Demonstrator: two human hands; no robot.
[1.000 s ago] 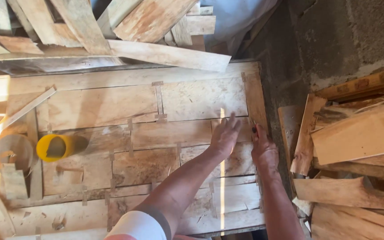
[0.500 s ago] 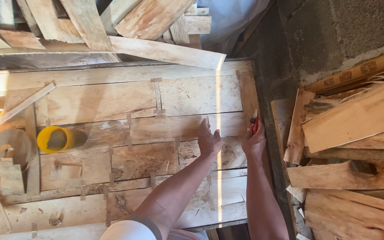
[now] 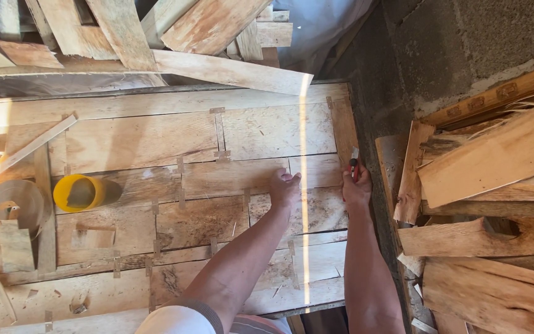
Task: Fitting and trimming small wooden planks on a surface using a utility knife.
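Pressing the veneer sheet [image 3: 156, 142], left hand [image 3: 284, 187] sits beside right hand [image 3: 356, 190] gripping a red-handled knife [image 3: 353, 166].

A yellow cup [image 3: 79, 192] sits near stacked planks [image 3: 495, 185].

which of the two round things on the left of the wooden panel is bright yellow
The yellow plastic cup, standing open-side up on the patched wooden panel. The other round thing, further left at the panel's edge, is a pale tan roll of tape, not yellow.

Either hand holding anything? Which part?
Right hand grips a small red-handled tool by its handle, tip on the veneer sheet. Left hand holds nothing, flat on the sheet.
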